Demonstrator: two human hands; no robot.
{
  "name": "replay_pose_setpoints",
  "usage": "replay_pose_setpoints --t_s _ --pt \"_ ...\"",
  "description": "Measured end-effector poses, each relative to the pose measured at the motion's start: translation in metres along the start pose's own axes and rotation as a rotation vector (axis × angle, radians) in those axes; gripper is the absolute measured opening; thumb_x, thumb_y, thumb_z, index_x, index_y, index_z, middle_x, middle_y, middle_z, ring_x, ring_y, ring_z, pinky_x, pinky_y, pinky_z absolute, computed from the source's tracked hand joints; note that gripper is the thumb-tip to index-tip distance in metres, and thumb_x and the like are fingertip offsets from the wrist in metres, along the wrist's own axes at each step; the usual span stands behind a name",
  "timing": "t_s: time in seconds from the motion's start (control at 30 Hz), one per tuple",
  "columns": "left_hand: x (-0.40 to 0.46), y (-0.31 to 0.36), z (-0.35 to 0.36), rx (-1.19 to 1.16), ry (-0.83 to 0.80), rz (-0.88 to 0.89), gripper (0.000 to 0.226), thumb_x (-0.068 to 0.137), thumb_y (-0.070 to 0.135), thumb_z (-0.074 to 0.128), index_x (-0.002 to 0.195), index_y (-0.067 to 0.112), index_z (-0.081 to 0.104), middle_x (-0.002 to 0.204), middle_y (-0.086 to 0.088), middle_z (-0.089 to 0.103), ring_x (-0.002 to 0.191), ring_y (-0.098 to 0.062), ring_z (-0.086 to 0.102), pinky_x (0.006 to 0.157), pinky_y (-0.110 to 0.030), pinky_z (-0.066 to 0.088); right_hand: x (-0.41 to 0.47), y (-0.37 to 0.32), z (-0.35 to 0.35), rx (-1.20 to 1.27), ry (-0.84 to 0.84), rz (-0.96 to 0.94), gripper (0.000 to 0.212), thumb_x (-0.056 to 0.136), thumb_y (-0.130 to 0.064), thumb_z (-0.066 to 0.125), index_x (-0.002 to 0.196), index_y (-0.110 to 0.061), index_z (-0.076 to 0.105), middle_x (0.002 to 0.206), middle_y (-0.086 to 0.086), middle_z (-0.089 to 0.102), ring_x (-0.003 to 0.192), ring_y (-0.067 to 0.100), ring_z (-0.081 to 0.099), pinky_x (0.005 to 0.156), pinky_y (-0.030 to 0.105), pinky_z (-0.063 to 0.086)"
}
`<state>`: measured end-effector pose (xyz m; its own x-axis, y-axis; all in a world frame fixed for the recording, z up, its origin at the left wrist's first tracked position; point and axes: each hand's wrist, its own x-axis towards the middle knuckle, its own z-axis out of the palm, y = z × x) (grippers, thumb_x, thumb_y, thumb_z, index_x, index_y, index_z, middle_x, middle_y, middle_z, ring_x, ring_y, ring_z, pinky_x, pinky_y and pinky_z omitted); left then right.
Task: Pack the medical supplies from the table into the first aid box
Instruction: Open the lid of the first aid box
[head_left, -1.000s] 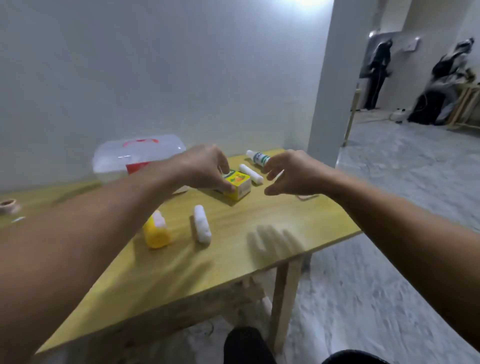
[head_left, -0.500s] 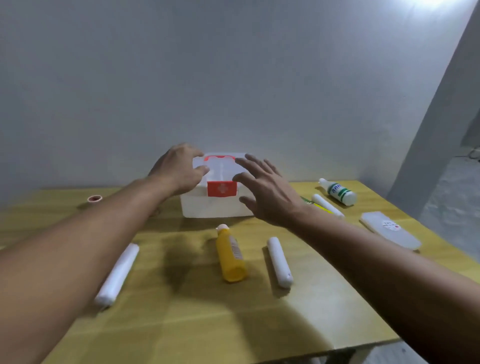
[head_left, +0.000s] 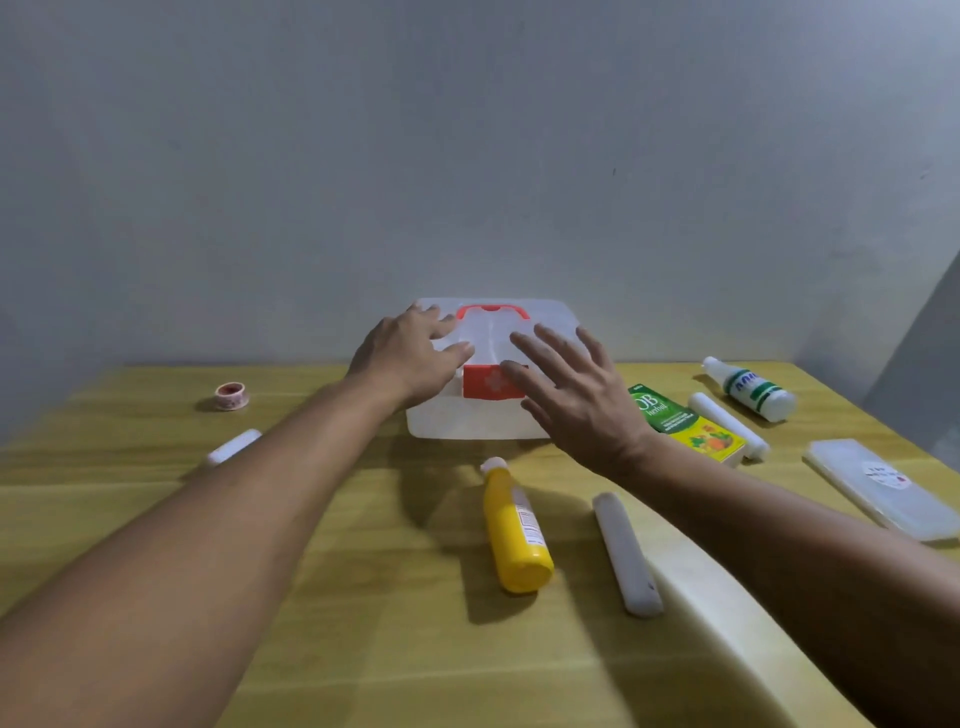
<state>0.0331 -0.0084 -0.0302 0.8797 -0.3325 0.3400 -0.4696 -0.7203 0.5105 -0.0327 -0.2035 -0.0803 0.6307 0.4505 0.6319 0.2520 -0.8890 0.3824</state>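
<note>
The translucent white first aid box (head_left: 470, 423) with a red handle and red latch stands closed at the back of the wooden table (head_left: 363, 649). My left hand (head_left: 410, 358) rests on the left of its lid, fingers spread. My right hand (head_left: 576, 400) hovers open just in front of the latch, holding nothing. A yellow bottle (head_left: 514, 530) and a white gauze roll (head_left: 626, 553) lie in front of the box. A green and yellow carton (head_left: 685, 423), another white roll (head_left: 727, 423) and a white bottle with a green label (head_left: 753, 389) lie to its right.
A small red tape roll (head_left: 231, 396) and another white roll (head_left: 234, 447) lie to the left of my left arm. A flat clear plastic case (head_left: 883, 488) sits near the table's right edge. A grey wall stands right behind the box.
My view has swung left from the table's right end onto the box. Both hands have moved from the carton to the box lid and now sit closer to it.
</note>
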Motion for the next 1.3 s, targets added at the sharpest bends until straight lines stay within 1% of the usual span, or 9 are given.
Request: replay_pose_setpoints --t_s 0.3,0.7,0.87,0.93,1.03,1.1,1.17,1.23,1.3 --pt "0.005 -0.005 0.004 0.064 -0.030 0.006 0.054 0.092 0.047 0.048 0.142 0.025 0.044 0.158 0.002 0.030 0.148 -0.018 0.022 0.118 -0.042 0.024 -0.002 0.014 0.015 -0.133 0.192 -0.168 0.040 0.089 -0.021 0.061 0.124 -0.008 0.046 0.125 0.024 0.063 0.112 0.043 0.061 0.084 0.060 0.051" --pt "0.005 -0.002 0.003 0.103 -0.060 0.003 0.057 0.093 0.048 0.046 0.145 0.024 0.040 0.159 0.000 0.026 0.148 -0.021 0.018 0.117 -0.044 0.023 -0.001 0.012 0.013 -0.170 0.126 -0.178 0.039 0.091 -0.023 0.057 0.124 -0.004 0.047 0.126 0.026 0.061 0.114 0.046 0.058 0.081 0.063 0.051" --pt "0.007 0.000 0.000 0.124 -0.095 0.010 0.056 0.095 0.049 0.039 0.146 0.026 0.037 0.160 0.001 0.024 0.149 -0.020 0.017 0.117 -0.042 0.021 0.003 0.011 0.002 -0.085 0.086 -0.151 0.028 0.093 -0.019 0.052 0.114 -0.003 0.062 0.122 0.024 0.064 0.112 0.044 0.060 0.081 0.061 0.051" --pt "0.008 -0.003 -0.001 -0.027 -0.085 0.009 0.056 0.097 0.048 0.035 0.147 0.025 0.035 0.160 0.002 0.022 0.149 -0.017 0.015 0.119 -0.040 0.017 0.008 0.010 -0.010 -0.029 0.047 -0.108 0.026 0.094 -0.017 0.046 0.105 -0.003 0.066 0.120 0.022 0.066 0.110 0.041 0.062 0.082 0.059 0.052" --pt "0.009 -0.015 0.003 -0.491 0.036 -0.100 0.063 0.097 0.049 0.037 0.150 0.019 0.025 0.161 0.001 0.017 0.149 -0.015 0.015 0.122 -0.039 0.013 0.020 0.010 -0.026 0.091 -0.003 0.013 0.029 0.096 -0.019 0.039 0.102 -0.005 0.063 0.126 0.018 0.064 0.116 0.037 0.060 0.087 0.059 0.051" --pt "0.007 -0.020 0.003 -0.720 0.099 -0.186 0.077 0.087 0.063 0.040 0.149 0.017 0.030 0.159 -0.003 0.025 0.146 -0.019 0.027 0.120 -0.044 0.021 0.029 0.013 -0.034 0.207 -0.005 0.139 0.031 0.098 -0.021 0.036 0.109 -0.008 0.061 0.131 0.014 0.061 0.123 0.032 0.055 0.095 0.059 0.047" --pt "0.007 -0.024 0.004 -0.879 0.134 -0.240 0.083 0.079 0.070 0.036 0.139 0.015 0.046 0.146 -0.008 0.049 0.132 -0.023 0.048 0.111 -0.045 0.038 0.039 0.017 -0.043 0.295 0.023 0.211 0.031 0.099 -0.021 0.037 0.116 -0.010 0.060 0.132 0.011 0.060 0.127 0.030 0.052 0.101 0.053 0.045" --pt "0.004 -0.025 0.007 -0.898 0.154 -0.241 0.062 0.088 0.059 0.031 0.122 0.016 0.061 0.125 -0.005 0.064 0.115 -0.022 0.060 0.100 -0.041 0.046 0.052 0.024 -0.052 0.332 0.087 0.247 0.028 0.099 -0.017 0.041 0.116 -0.008 0.062 0.126 0.012 0.064 0.120 0.031 0.056 0.097 0.042 0.047" --pt "0.003 -0.029 0.013 -0.756 0.165 -0.259 0.052 0.092 0.056 0.031 0.117 0.023 0.063 0.125 -0.001 0.064 0.117 -0.024 0.057 0.104 -0.047 0.041 0.065 0.032 -0.055 0.342 0.139 0.285 0.026 0.098 -0.016 0.046 0.113 -0.008 0.064 0.117 0.012 0.068 0.106 0.031 0.062 0.086 0.034 0.048"
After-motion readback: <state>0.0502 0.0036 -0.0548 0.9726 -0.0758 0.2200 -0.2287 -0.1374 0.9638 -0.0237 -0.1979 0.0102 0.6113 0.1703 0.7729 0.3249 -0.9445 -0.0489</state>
